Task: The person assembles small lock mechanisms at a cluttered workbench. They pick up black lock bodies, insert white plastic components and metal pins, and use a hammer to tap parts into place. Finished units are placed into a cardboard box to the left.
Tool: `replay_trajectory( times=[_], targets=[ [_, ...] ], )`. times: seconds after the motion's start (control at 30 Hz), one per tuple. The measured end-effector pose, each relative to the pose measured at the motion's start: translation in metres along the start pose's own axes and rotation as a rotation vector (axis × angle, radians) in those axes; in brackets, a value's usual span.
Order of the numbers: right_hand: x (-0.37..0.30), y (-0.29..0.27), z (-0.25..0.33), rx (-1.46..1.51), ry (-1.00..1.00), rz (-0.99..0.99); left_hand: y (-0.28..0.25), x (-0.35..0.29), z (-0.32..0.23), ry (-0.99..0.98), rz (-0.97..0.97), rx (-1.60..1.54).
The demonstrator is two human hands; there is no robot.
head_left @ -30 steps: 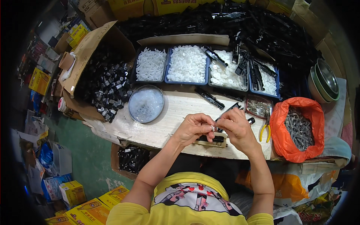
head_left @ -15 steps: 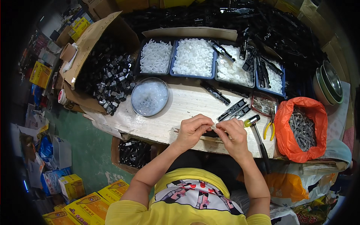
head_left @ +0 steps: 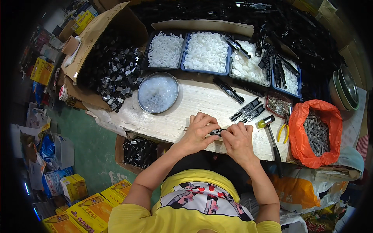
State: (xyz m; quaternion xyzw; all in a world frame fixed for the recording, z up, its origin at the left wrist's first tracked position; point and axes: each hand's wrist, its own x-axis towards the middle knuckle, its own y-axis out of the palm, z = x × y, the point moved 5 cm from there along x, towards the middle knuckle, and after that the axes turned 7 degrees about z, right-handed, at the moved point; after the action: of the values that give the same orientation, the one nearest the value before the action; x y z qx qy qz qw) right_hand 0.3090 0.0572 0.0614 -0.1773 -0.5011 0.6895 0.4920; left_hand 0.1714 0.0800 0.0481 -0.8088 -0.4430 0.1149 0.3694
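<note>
Both hands meet at the near edge of the pale wooden worktop (head_left: 202, 101). Left hand (head_left: 198, 132) and right hand (head_left: 237, 140) pinch a small black part (head_left: 216, 133) between them, fingers of each closed on its ends; the part sits just above the worktop edge, mostly hidden by the fingertips.

Just right of the right hand: a hammer (head_left: 271, 138) with a yellow-and-silver head, handle running toward the person. Beside it, yellow-handled pliers (head_left: 284, 127). Further right, an orange bag (head_left: 315, 132) holding grey metal pieces.

Beyond the hands: two black strips (head_left: 245, 110) lying together, another black strip (head_left: 229, 90) farther back. A round metal dish (head_left: 158, 92) of clear bits sits to the left. Along the back edge, blue trays (head_left: 206, 52) of white plastic pieces. Far left, an open cardboard box (head_left: 105, 58) full of black parts.
</note>
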Motion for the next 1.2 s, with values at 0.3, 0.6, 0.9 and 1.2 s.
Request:
replay_trajectory(
  times=[0.3,0.6,0.9,1.2],
  targets=[
    [-0.004,-0.005,-0.008,0.086,0.010,0.068,0.002,0.022,-0.007,-0.055,0.208,0.140],
    [-0.014,-0.052,-0.060,0.038,0.146,-0.158,0.003,0.048,-0.029,0.054,0.389,0.430],
    [-0.016,-0.087,-0.157,-0.406,0.529,-0.125,0.048,0.225,-0.085,0.349,-0.067,0.407],
    [-0.008,-0.066,-0.189,-0.478,0.567,0.053,0.106,0.312,-0.099,0.258,0.100,0.711]
  ],
)
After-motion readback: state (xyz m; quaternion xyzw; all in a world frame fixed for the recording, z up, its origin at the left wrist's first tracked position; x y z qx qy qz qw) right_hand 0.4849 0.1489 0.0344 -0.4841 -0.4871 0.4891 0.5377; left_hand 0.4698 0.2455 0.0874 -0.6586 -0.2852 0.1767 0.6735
